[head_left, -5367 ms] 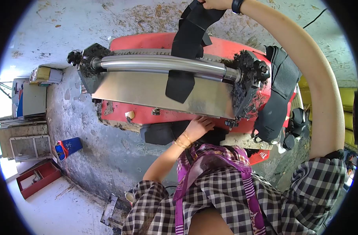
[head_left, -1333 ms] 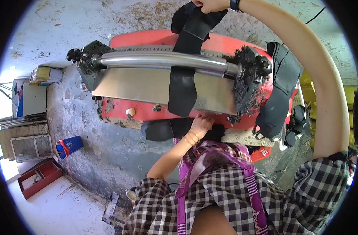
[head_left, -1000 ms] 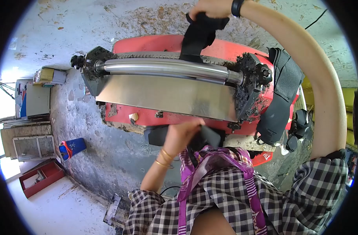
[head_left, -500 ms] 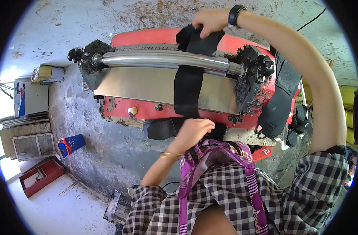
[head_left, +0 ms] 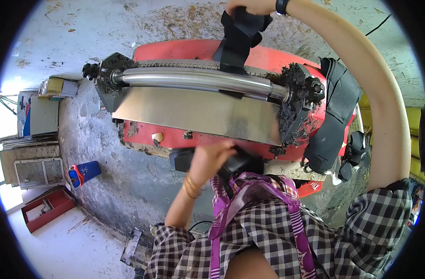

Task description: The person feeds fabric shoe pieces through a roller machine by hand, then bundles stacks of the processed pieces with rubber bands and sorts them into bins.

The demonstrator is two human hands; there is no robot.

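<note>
While my right hand (head_left: 253, 6) grips the top end of a black strip (head_left: 235, 46), past the far edge of the red machine (head_left: 168, 50), the strip runs down to the shiny roller (head_left: 194, 80), and a dark bit shows just under it. My left hand (head_left: 211, 160) is blurry, next to the black pieces (head_left: 182, 161) by my lap; I can't tell if its fingers pinch one. The metal plate (head_left: 194, 109) lies between roller and left hand, its near edge just by my fingers. Grey floor (head_left: 142, 186) spreads out left of that arm.
</note>
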